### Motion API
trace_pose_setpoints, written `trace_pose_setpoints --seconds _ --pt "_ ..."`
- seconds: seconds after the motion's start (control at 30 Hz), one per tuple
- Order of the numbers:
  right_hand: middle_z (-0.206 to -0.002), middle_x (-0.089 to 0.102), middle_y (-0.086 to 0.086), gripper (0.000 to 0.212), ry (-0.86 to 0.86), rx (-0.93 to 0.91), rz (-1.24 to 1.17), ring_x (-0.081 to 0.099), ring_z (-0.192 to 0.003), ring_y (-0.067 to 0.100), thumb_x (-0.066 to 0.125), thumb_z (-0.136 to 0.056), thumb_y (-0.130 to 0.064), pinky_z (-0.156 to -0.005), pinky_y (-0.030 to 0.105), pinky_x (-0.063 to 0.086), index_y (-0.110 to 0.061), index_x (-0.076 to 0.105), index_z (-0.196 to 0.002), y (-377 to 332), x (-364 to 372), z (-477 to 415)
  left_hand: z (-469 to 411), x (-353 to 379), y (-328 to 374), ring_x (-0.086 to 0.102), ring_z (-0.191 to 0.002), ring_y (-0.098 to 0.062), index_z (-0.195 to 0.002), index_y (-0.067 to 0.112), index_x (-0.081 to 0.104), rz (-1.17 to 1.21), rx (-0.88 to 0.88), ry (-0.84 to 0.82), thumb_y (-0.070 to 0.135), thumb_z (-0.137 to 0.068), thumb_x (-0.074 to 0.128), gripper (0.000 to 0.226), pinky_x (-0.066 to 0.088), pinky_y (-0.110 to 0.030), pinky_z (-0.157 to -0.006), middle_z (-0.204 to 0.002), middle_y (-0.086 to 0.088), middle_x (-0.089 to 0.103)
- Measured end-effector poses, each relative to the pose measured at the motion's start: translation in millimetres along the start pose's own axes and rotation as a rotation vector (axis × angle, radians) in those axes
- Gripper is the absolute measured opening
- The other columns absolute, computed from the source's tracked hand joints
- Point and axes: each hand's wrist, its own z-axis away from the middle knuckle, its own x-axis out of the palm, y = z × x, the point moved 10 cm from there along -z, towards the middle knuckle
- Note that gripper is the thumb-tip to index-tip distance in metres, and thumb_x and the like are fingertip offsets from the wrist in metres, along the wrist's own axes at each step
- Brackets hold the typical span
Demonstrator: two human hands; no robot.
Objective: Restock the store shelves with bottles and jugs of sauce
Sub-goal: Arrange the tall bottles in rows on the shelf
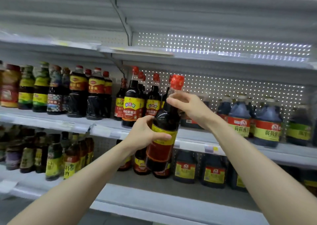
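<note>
From my remote seat I see 2 bare forearms reaching up into the picture. The left hand (145, 135) grips the body of a dark sauce bottle (161, 154), its thumb lying across the yellow band of the label and its fingers curled round the shoulder. The right hand (188, 107) is higher, its fingers closed round the neck just under the red cap (177, 82).

The bottle is off the shelf, held in the air and leaning a little to the right. It is in front of the edge of the middle shelf (197, 145).

Behind it on that shelf stands a row of matching red-capped bottles (131, 104), just left of the held one. Blue-grey jugs (267, 127) with red and yellow labels stand to the right. Further left are more dark bottles (96, 94), blurred.

On the lower shelf (154, 190) I make out squat dark jugs (214, 171) at the right and small yellow-labelled bottles (53, 158) at the left. At the back is a white perforated panel (240, 87).
</note>
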Motion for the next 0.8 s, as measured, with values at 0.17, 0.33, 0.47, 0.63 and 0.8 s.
trace_pose_setpoints --seconds 0.17,0.33,0.47,0.63,0.8 --pt "-0.118 0.067 -0.001 0.059 -0.03 0.104 -0.145 0.066 -0.103 0.016 0.063 -0.079 -0.054 -0.075 0.037 0.058 -0.024 0.054 -0.13 14.0 48.0 -30.4 -38.4 -46.5 -9.5 0.068 -0.089 -0.004 -0.105 0.018 0.067 0.041 0.052 -0.017 0.027 -0.057 0.091 0.055 0.053 -0.02 -0.078 -0.095 0.008 0.073" --pt "-0.117 0.068 -0.004 0.041 0.027 0.101 -0.18 0.066 -0.106 0.018 0.058 -0.086 -0.053 -0.084 0.046 0.057 -0.029 0.06 -0.119 4.7 69.0 -65.6 -74.2 -80.4 -16.5 0.068 -0.082 0.0 -0.106 0.017 0.065 0.093 0.101 -0.069 0.019 -0.059 0.091 0.054 0.051 -0.011 -0.066 -0.093 0.007 0.073" --pt "-0.116 0.07 0.0 0.036 0.072 0.048 -0.151 0.067 -0.104 0.016 0.059 -0.088 -0.044 -0.089 0.042 0.055 -0.026 0.06 -0.119 -10.4 69.6 -90.0 -100.3 -95.1 -15.6 0.068 -0.09 -0.006 -0.11 0.016 0.064 0.117 0.15 -0.071 0.02 -0.057 0.091 0.059 0.053 -0.022 -0.077 -0.098 0.005 0.071" --pt "-0.11 0.072 -0.003 0.031 0.125 -0.007 -0.147 0.067 -0.105 0.016 0.063 -0.081 -0.046 -0.093 0.05 0.053 -0.035 0.064 -0.11 -12.3 64.2 -107.8 -122.5 -97.4 -14.2 0.061 -0.091 0.007 -0.115 0.019 0.062 0.129 0.197 -0.067 0.019 -0.06 0.09 0.062 0.044 -0.009 -0.069 -0.103 0.012 0.067" --pt "-0.109 0.072 -0.005 0.018 0.15 -0.04 -0.119 0.067 -0.105 0.012 0.06 -0.093 -0.031 -0.094 0.042 0.053 -0.036 0.064 -0.109 -5.4 59.6 -123.6 -137.4 -88.4 -17.9 0.054 -0.083 0.021 -0.12 0.021 0.059 0.146 0.219 -0.083 0.014 -0.068 0.085 0.059 0.039 0.003 -0.064 -0.104 0.016 0.064"
